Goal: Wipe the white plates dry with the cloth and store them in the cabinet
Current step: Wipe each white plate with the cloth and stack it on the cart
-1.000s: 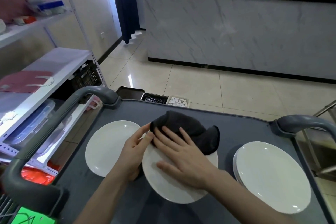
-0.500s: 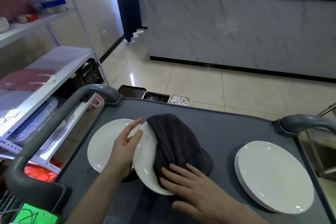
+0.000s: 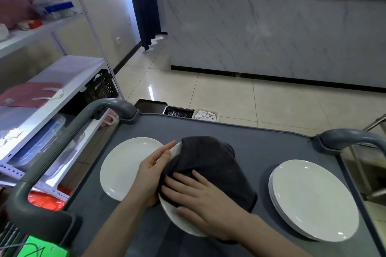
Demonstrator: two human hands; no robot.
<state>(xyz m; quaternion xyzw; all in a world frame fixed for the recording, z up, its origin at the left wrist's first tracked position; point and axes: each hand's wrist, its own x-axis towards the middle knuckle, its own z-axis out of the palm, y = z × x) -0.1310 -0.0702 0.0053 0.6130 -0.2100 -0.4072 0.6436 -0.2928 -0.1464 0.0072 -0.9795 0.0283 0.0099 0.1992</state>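
Grey plastic service cart (image 3: 261, 144) with a flat top and a rounded grey handle at each side, left (image 3: 62, 142) and right (image 3: 353, 137). On the top, centre: one round white plate (image 3: 177, 213), largely covered by a dark grey terry cloth (image 3: 211, 165). The left hand (image 3: 153, 173) grips the plate's left rim, thumb on top and fingers (image 3: 167, 148) reaching along the edge. The right hand (image 3: 202, 200) lies flat and spread on the cloth, pressing it to the plate. Left of it, just beside the left hand: a single white plate (image 3: 123, 165) lying flat. Right, well apart: a stack of white plates (image 3: 313, 200). Beyond the cart's far edge: small trays (image 3: 179, 111) on the tiled floor (image 3: 229, 98). Left: white metal shelving (image 3: 52, 81) carrying a maroon bag and clear lidded boxes. Behind: a marble-faced bar (image 3: 271, 35).
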